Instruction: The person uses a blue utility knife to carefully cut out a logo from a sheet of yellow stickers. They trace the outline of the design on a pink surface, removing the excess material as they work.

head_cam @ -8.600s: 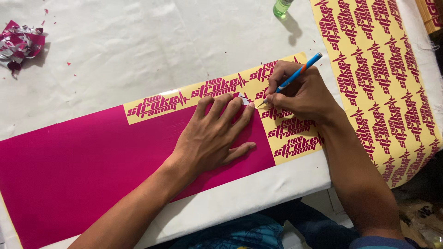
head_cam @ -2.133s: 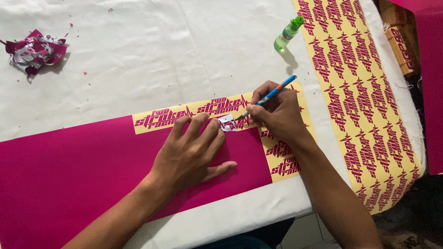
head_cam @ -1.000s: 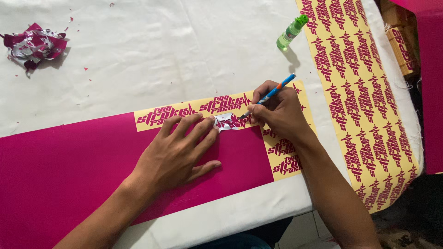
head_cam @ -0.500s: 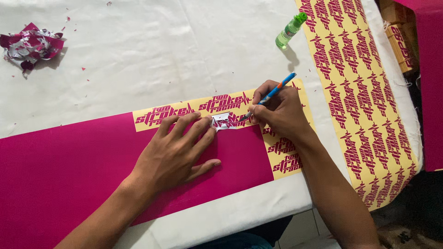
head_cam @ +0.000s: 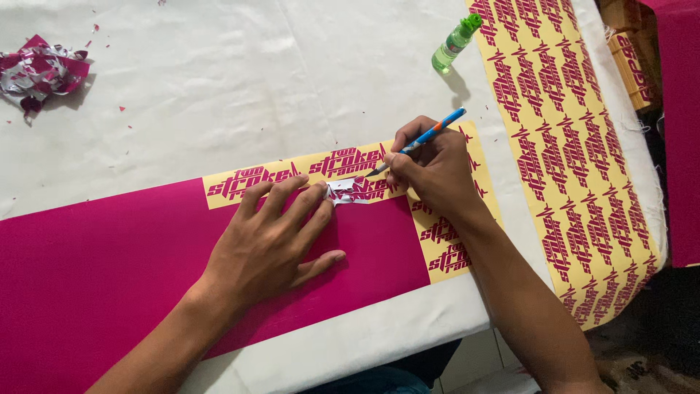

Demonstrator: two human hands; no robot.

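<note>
Left hand (head_cam: 273,244) flat on the magenta vinyl sheet (head_cam: 109,277); right hand (head_cam: 430,168) grips a blue craft knife (head_cam: 419,140), peeling waste. Only the top row and right column are weeded; most remains solid.

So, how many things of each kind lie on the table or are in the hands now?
Sticker sheets: 2, magenta and yellow
Knife: 1, in the right hand
Green bottle: 1
Scrap wad: 1
Total: 5
</note>
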